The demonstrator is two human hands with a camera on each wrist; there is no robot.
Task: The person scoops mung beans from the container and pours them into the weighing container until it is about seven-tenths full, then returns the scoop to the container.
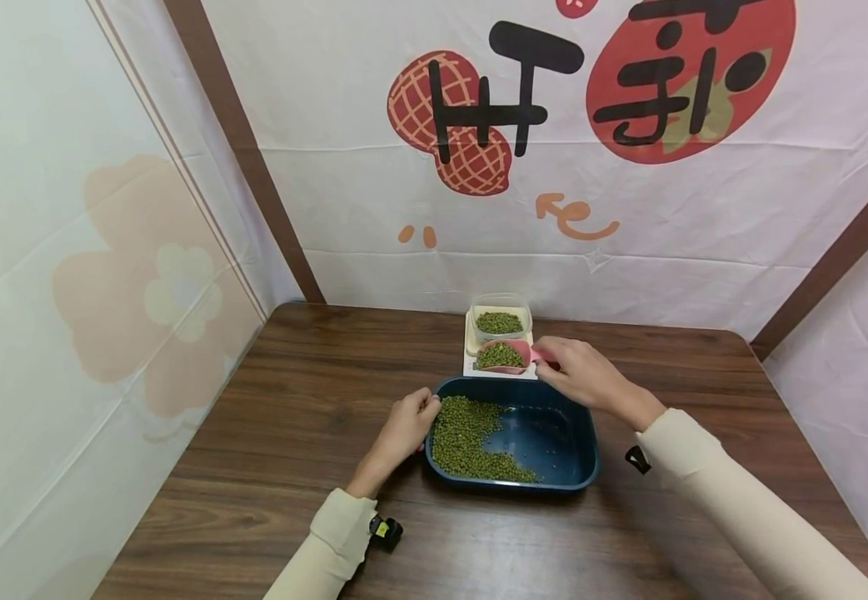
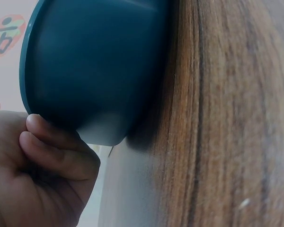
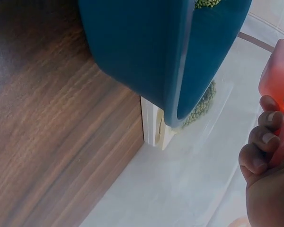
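My right hand [image 1: 582,373] grips the handle of a pink scoop [image 1: 523,352], which is heaped with small green beans, likely mung beans. In the head view the scoop overlaps the front of a white kitchen scale [image 1: 469,367], just in front of a clear plastic container [image 1: 524,310]. That container stands on the scale and holds some of the same beans [image 1: 499,322]. My left hand [image 1: 404,427] holds the left rim of a dark blue basin [image 1: 554,437], its fingertips against the outer wall in the left wrist view. Green beans [image 1: 460,437] cover the basin's left side and front.
The dark wooden table [image 1: 314,408] carries all these things. A printed white cloth [image 1: 351,208] hangs behind its back edge, close behind the scale. Another cloth [image 1: 22,275] hangs along the left. The basin stands right in front of the scale.
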